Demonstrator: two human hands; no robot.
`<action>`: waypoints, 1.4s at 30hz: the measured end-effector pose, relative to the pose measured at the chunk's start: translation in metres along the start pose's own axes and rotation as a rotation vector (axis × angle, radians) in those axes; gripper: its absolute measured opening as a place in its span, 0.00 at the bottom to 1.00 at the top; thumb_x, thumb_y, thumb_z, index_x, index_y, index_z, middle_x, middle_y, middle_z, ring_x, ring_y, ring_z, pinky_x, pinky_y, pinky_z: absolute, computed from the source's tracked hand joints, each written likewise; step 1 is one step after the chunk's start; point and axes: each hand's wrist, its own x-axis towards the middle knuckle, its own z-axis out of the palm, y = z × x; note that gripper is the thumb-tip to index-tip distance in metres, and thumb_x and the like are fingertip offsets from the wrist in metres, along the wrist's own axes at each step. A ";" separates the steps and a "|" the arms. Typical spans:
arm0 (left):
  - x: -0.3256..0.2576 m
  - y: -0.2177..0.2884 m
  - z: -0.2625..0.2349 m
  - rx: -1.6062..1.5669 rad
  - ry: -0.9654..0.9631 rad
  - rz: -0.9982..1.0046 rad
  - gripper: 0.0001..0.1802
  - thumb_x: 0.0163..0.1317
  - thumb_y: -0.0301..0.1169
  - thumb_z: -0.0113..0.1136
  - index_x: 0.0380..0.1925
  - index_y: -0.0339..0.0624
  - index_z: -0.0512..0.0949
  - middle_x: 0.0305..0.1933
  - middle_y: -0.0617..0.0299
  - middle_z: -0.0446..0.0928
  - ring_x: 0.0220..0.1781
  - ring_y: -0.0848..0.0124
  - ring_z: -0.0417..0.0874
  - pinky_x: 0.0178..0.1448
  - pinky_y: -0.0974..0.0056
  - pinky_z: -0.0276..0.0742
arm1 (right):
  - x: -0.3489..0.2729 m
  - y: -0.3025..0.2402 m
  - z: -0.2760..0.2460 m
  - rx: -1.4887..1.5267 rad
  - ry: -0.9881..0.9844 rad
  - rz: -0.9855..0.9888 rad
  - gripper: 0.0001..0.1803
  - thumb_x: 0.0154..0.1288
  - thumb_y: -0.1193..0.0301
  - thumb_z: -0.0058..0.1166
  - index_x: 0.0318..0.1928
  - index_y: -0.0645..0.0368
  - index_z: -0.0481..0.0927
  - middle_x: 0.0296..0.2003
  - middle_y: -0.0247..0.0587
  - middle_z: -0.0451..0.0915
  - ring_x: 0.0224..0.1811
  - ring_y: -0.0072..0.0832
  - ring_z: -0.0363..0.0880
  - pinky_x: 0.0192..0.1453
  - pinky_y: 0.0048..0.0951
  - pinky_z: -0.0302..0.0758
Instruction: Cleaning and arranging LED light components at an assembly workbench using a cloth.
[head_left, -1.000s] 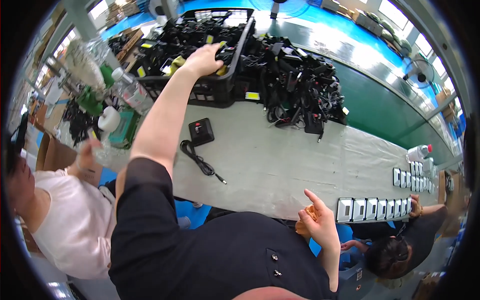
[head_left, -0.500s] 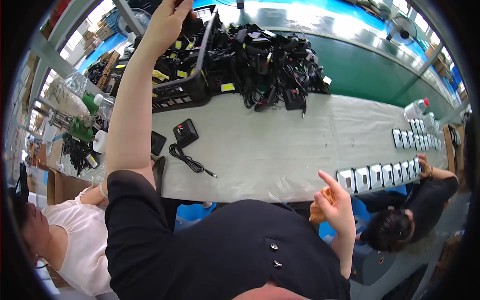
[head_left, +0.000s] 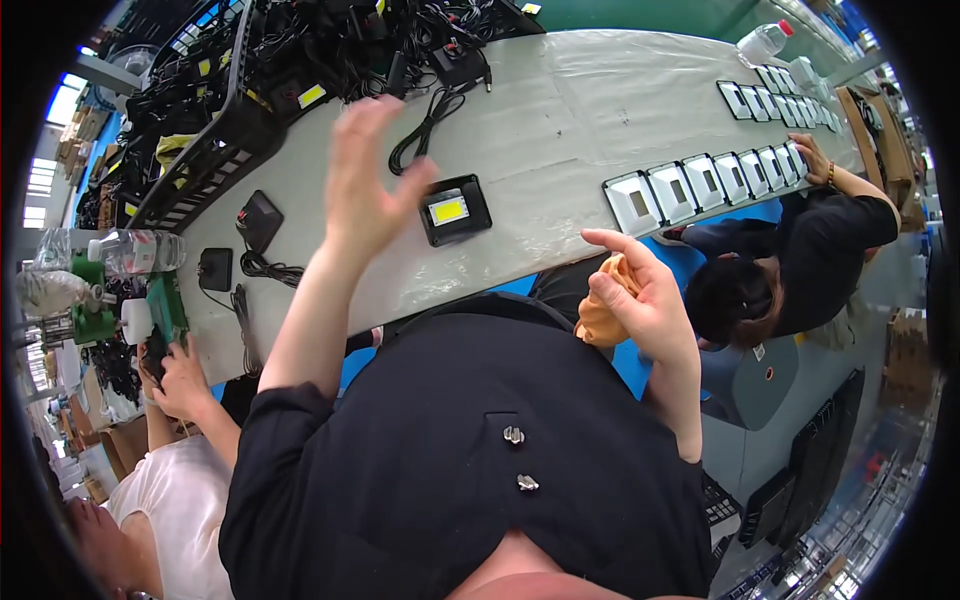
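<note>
My left hand (head_left: pixel 368 190) hovers over the table with its fingers spread and nothing in them, a little blurred. Just right of its fingertips lies a black floodlight housing (head_left: pixel 470 232) with a yellow rectangular panel, face up. Beyond the fingers runs a looped black cable (head_left: pixel 432 118). In front of my body, near the table's front edge, my right hand (head_left: pixel 655 315) is closed around a crumpled orange cloth (head_left: pixel 603 318), its index finger stretched out to the left.
A black crate (head_left: pixel 240 130) of lamps stands at far left beside a heap of cabled units (head_left: pixel 380 45). Black units (head_left: pixel 262 222) with cables lie nearer left. White-framed lamps (head_left: pixel 672 190) line the right side. Co-workers sit left and right; a plastic bottle (head_left: pixel 762 42) stands far right.
My left hand has come back from the crate and opened over the table. A floodlight with a yellow panel now lies there. The view has turned; my right hand still grips the cloth.
</note>
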 end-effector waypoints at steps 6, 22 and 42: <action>-0.033 0.027 -0.007 -0.138 -0.599 -0.210 0.45 0.43 0.37 0.73 0.64 0.48 0.63 0.62 0.52 0.68 0.59 0.55 0.74 0.59 0.57 0.73 | 0.021 0.014 0.004 0.237 -0.038 0.006 0.16 0.58 0.77 0.59 0.48 0.60 0.74 0.39 0.31 0.75 0.43 0.17 0.73 0.49 0.21 0.71; -0.008 0.050 0.015 -0.296 0.096 0.101 0.35 0.41 0.19 0.68 0.55 0.39 0.68 0.57 0.50 0.73 0.57 0.56 0.77 0.52 0.61 0.81 | 0.091 -0.014 0.088 -0.313 0.299 -0.809 0.14 0.48 0.84 0.53 0.37 0.59 0.80 0.33 0.42 0.81 0.36 0.37 0.81 0.41 0.30 0.77; 0.014 0.084 -0.005 -0.426 0.156 0.234 0.45 0.42 0.28 0.77 0.59 0.35 0.60 0.56 0.45 0.67 0.58 0.56 0.73 0.60 0.58 0.73 | 0.036 -0.018 0.006 0.433 0.125 -0.261 0.18 0.64 0.78 0.54 0.55 0.63 0.73 0.36 0.34 0.78 0.38 0.18 0.78 0.45 0.21 0.77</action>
